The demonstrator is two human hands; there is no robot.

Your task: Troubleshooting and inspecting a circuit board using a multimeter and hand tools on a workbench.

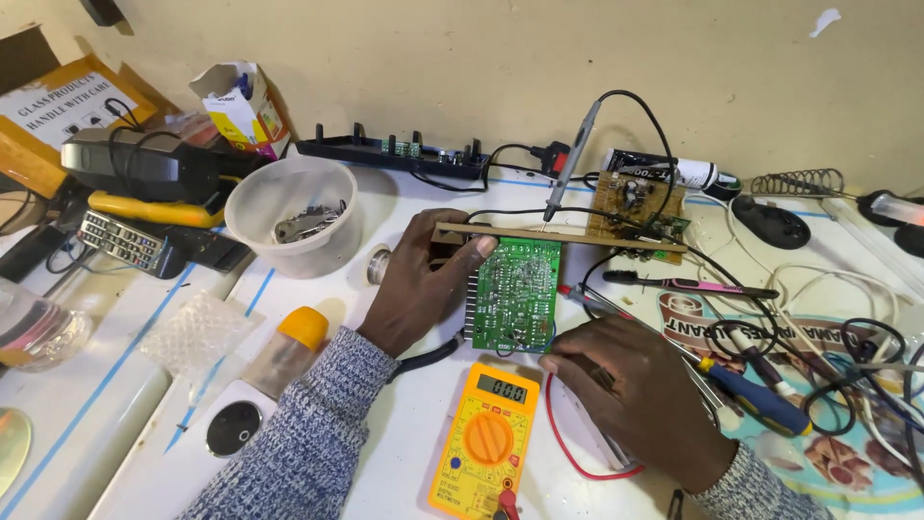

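My left hand point(423, 279) grips the left edge of a green circuit board point(512, 294), thumb resting on its upper corner, holding it solder side up on the white bench. My right hand point(635, 390) rests at the board's lower right corner, fingers closed; a thin probe seems pinched there, though the tip is hidden. A yellow multimeter point(486, 438) lies just below the board with red leads point(568, 453) curling from it. A brown board point(630, 197) with a long strip lies behind the green one.
A white plastic bowl point(294, 217) of metal parts stands to the left, a black power strip point(390, 154) along the wall. A blue-yellow screwdriver point(751, 395), tangled cables point(847, 376) and a soldering iron stand point(794, 183) crowd the right. An orange-capped bottle point(289, 347) lies near my left sleeve.
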